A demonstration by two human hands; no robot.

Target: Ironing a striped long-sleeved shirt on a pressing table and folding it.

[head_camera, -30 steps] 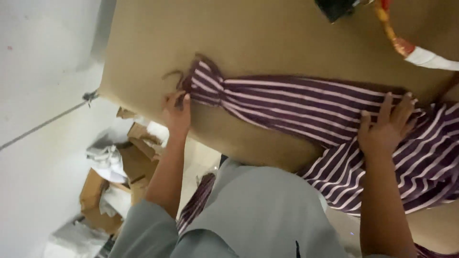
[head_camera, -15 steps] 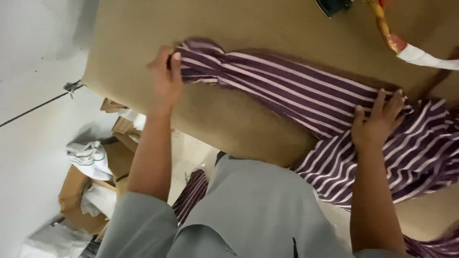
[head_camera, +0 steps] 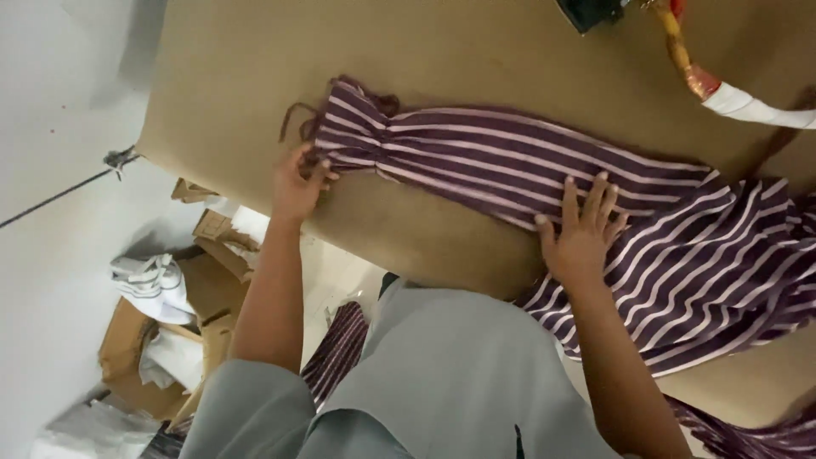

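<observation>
Here a brown worktop [head_camera: 476,42] is seen from above, and across it a long purple garment with pale stripes [head_camera: 527,166] is laid out, its wide part spilling over the near edge at the right. The right hand [head_camera: 582,234] is pressed flat on the middle of the striped cloth, near the worktop's edge, with the forearm stretched up from below; its fingers [head_camera: 595,191] are spread open and nothing is gripped by them. The left hand [head_camera: 297,183] is set at the garment's narrow, gathered end, the arm held nearly straight; its fingers are curled at the cloth's edge, but whether the cloth is pinched between them cannot be told. Loose drawstrings [head_camera: 293,119] are seen just beside that end.

Below the worktop, on the floor at the left, open brown cardboard boxes [head_camera: 195,289] are stacked, with white wrapped bundles [head_camera: 153,285] lying in and on them. At the far right corner a white roll with an orange and red end [head_camera: 722,89] is lying.
</observation>
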